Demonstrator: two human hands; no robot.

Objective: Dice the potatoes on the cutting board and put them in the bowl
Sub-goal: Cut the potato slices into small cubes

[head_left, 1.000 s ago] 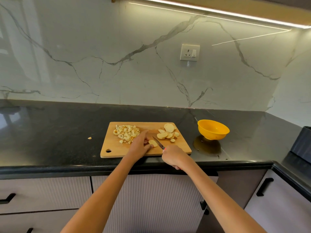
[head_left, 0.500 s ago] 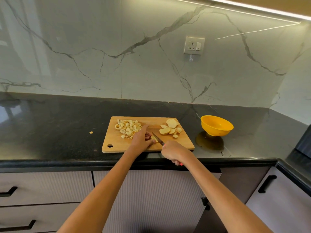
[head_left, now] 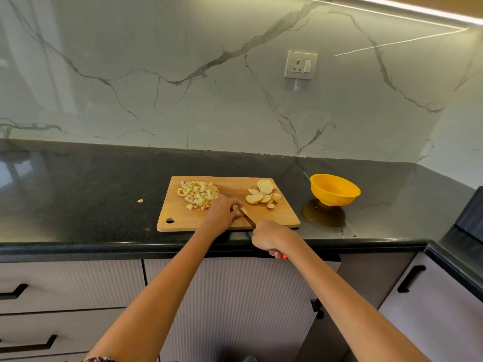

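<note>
Where the black surface (head_left: 78,184) meets a veined marble wall (head_left: 156,87), the cutting board (head_left: 183,218) sits at centre frame, yellow bowl (head_left: 334,190) to its right. The left hand (head_left: 222,211) pins a half-hidden potato piece (head_left: 236,208); the right hand (head_left: 269,236) grips a knife (head_left: 248,218), its handle mostly hidden.

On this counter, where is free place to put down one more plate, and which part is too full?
Free: the dark counter left of the cutting board, with only one stray potato bit, and the strip behind the board up to the wall. Also right of the yellow bowl. Crowded: the board, with diced potato, potato slices, both hands and the knife.
</note>
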